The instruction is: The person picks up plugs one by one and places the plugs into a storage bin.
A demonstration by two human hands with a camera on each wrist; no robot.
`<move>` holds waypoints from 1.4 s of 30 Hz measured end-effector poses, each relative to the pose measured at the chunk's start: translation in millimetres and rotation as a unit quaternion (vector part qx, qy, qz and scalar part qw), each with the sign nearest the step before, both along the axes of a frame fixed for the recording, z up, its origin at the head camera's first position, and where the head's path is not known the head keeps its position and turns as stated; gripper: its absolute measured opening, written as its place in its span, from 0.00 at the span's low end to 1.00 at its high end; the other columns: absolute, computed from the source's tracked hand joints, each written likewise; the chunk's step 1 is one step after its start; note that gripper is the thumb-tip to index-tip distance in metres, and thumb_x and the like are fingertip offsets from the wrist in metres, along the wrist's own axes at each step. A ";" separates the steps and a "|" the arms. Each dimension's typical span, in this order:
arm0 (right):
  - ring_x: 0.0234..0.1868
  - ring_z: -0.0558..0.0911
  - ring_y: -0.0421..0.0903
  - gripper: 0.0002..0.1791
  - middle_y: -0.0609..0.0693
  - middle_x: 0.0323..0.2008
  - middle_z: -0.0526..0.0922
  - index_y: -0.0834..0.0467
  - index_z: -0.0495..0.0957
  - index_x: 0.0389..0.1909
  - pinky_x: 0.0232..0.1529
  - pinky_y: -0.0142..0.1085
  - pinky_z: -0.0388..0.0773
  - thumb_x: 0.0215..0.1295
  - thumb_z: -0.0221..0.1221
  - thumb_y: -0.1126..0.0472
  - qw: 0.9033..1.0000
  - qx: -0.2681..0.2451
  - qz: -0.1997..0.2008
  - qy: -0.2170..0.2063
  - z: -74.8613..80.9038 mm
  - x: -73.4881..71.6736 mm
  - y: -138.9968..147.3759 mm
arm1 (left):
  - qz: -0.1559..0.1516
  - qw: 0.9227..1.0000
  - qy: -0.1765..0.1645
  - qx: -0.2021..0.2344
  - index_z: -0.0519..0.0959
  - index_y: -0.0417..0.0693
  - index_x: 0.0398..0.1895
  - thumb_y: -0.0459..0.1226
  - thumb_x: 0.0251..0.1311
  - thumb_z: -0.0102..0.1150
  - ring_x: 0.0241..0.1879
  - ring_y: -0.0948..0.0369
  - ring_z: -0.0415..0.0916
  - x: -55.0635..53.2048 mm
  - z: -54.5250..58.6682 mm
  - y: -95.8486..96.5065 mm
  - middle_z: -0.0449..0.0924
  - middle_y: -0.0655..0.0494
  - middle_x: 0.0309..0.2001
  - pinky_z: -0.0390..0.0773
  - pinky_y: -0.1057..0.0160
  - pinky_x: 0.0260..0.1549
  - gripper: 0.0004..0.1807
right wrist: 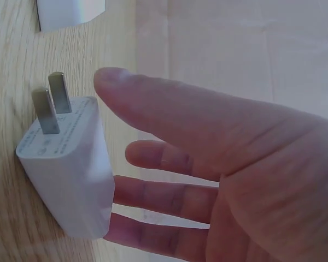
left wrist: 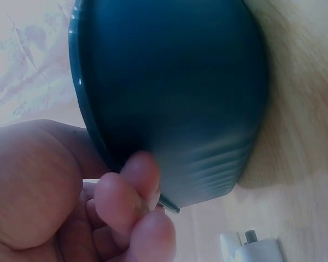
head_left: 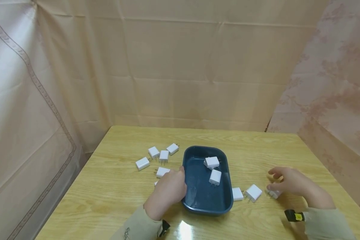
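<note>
1. tray point(head_left: 196, 181), dark blue, one: it is standing on the desk point(head_left: 108, 186), its long side running away from the person.
2. left hand point(head_left: 170, 186): it is gripping the tray's left rim, the thumb hooking over the edge and the fingers curling against the outside wall.
3. right hand point(head_left: 292, 181): it is hovering low at the right of the desk, released, thumb and fingers extending loosely about a white charger point(right wrist: 71, 185); i cannot tell whether the fingertips are touching it.
4. that charger: it is resting on the desk, showing two metal prongs and small print on its end face.
5. chargers in the tray, three: one point(head_left: 211, 162) is lying over another towards the far right; a third point(head_left: 215, 177) is lying nearer.
6. chargers between tray and right hand, two: one point(head_left: 237, 194) is sitting just beside the tray wall, its neighbour point(head_left: 253, 192) near it.
7. chargers left of the tray, six visible: four are clustering farther back, a fifth point(head_left: 162, 172) is lying by the left hand, and a sixth is mostly hiding behind that hand.
8. beige cloth point(head_left: 180, 66): it is hanging behind the desk.
</note>
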State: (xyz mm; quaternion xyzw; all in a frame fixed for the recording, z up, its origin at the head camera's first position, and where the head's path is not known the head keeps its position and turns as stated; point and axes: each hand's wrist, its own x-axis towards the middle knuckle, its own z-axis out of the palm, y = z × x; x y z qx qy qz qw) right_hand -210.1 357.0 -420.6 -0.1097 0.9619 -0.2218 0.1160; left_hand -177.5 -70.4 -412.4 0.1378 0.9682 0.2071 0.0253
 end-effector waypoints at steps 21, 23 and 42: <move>0.39 0.79 0.49 0.36 0.53 0.39 0.82 0.69 0.77 0.56 0.38 0.44 0.77 0.52 0.77 0.52 0.999 0.004 0.003 -0.033 -3.2 0.4 -1.4 | -0.003 1.000 0.014 0.001 0.72 0.27 0.66 0.31 0.63 0.56 0.13 0.60 0.69 1.7 -0.8 0.6 0.80 0.43 0.28 0.66 0.64 0.11 0.28; 0.40 0.79 0.50 0.37 0.54 0.40 0.82 0.69 0.77 0.57 0.38 0.45 0.77 0.52 0.77 0.51 0.999 0.003 0.003 -0.038 -3.4 0.5 -1.3 | -0.003 1.000 0.014 0.001 0.72 0.27 0.66 0.31 0.63 0.56 0.13 0.60 0.69 1.7 -0.7 0.5 0.80 0.43 0.28 0.66 0.64 0.11 0.28; 0.39 0.78 0.49 0.37 0.54 0.40 0.81 0.68 0.76 0.59 0.37 0.44 0.76 0.51 0.77 0.53 0.999 0.015 -0.001 -0.033 -1.5 -2.0 -3.3 | -0.011 1.000 0.028 -0.006 0.72 0.27 0.65 0.32 0.62 0.57 0.12 0.61 0.67 0.3 -1.6 -1.1 0.76 0.48 0.22 0.66 0.64 0.10 0.28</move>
